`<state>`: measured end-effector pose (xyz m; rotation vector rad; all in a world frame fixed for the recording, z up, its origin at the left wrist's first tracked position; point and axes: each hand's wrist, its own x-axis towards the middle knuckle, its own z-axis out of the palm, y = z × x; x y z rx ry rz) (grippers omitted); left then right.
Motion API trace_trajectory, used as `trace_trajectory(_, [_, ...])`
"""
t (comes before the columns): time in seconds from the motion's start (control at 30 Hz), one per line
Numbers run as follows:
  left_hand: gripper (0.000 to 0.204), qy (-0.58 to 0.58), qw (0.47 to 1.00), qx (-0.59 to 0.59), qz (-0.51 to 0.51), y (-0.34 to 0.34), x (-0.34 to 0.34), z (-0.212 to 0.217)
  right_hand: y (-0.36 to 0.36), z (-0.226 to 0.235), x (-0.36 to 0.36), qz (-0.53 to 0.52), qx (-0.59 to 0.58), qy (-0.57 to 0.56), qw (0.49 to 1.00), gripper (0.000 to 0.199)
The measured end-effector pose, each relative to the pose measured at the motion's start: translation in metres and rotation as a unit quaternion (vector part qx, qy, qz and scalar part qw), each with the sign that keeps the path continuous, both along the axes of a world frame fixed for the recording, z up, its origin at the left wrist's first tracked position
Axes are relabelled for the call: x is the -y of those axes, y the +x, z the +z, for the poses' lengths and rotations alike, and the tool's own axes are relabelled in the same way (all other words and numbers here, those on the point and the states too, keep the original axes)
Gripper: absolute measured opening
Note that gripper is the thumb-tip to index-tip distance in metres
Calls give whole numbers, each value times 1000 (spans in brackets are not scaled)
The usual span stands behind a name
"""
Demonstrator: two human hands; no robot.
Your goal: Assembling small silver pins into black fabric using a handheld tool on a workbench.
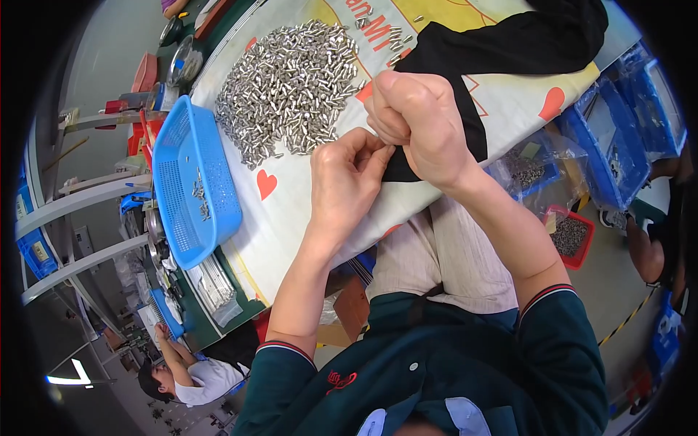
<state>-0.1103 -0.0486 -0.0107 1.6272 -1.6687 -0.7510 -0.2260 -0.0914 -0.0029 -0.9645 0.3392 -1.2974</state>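
Note:
My left hand [345, 178] is closed in a pinch at the near edge of the table, its fingertips against the rim of a black cloth [494, 51]. Right beside it, my right hand [425, 127] is curled into a fist over the same cloth. What either hand holds is hidden by the fingers. Beyond my left hand spreads a large pile of small shiny metal pins [291, 87]. Several more pins [396, 43] lie loose by the cloth's far left end.
A blue perforated basket [196, 189] with a few metal pieces stands left of the pile. White cloth with red hearts [276, 232] covers the table. Blue crates [611, 145] and a red bin [571, 236] of small parts sit to the right. Another person [200, 374] works at lower left.

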Motion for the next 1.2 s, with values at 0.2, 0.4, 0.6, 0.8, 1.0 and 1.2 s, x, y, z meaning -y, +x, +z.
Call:
trace_trajectory(0.2, [8,-11,999,52,-7,-3,-1,3,4,-2,6,-39,-28,8,999,40])
trace_trajectory(0.4, [7,-25,997,-70,14,-1,0,6,-10,4,16,26,31,130,991,39])
trace_trajectory(0.6, [9,206,790,-570,-90,22,6,6,-12,4,14,38,34,140,989,39])
trace_trajectory(0.8, [22,222,754,-616,-54,23,8,3,-11,1,15,38,41,162,985,39])
trace_trajectory(1.0, [20,232,741,-628,-50,26,10,1,-11,-1,17,42,72,149,985,35])
trace_trajectory(1.2, [21,227,730,-644,-37,22,11,6,-12,4,17,40,50,149,987,35])
